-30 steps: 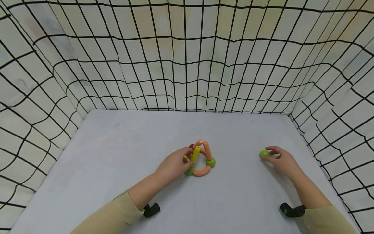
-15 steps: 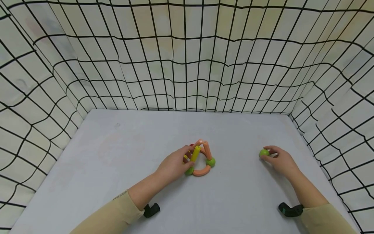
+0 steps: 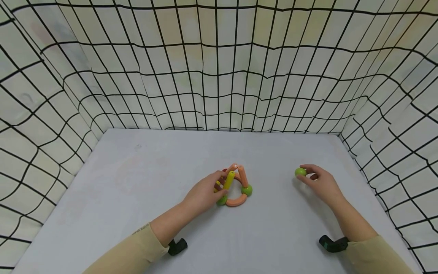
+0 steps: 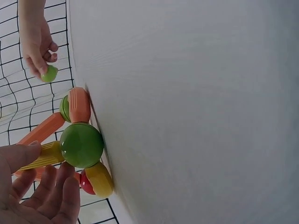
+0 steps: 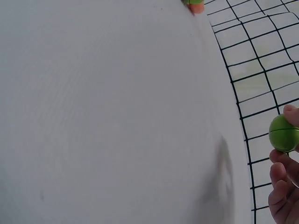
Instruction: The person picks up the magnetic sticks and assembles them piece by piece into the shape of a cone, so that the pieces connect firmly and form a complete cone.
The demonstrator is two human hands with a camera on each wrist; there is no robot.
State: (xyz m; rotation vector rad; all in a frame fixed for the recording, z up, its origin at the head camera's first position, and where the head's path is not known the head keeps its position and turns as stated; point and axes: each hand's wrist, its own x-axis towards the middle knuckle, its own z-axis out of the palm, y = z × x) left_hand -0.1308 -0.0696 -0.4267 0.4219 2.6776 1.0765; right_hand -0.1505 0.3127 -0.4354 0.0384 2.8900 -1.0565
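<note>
A toy frame of joined rods and balls stands on the table in the head view. Its base is a ring of curved orange rods [image 3: 236,201] and yellow rods [image 4: 99,179], linked by green balls [image 3: 246,190] and a red ball [image 4: 86,183]. Two straight orange rods [image 3: 243,176] rise from it, their tops close together. My left hand [image 3: 204,191] holds a straight yellow rod [image 3: 229,180] above the green ball [image 4: 82,145] at the near left corner. Off to the right, my right hand [image 3: 323,185] pinches a loose green ball [image 3: 300,172] between thumb and fingers, above the table.
Black netting [image 3: 226,83] over pale walls encloses the white table [image 3: 164,152] at the back and both sides. A black device [image 3: 177,246] sits at the left wrist, and another black device [image 3: 333,243] at the right wrist.
My right hand has shifted left and slightly away from me, carrying the loose green ball closer to the frame. The left hand and the frame have stayed put.
</note>
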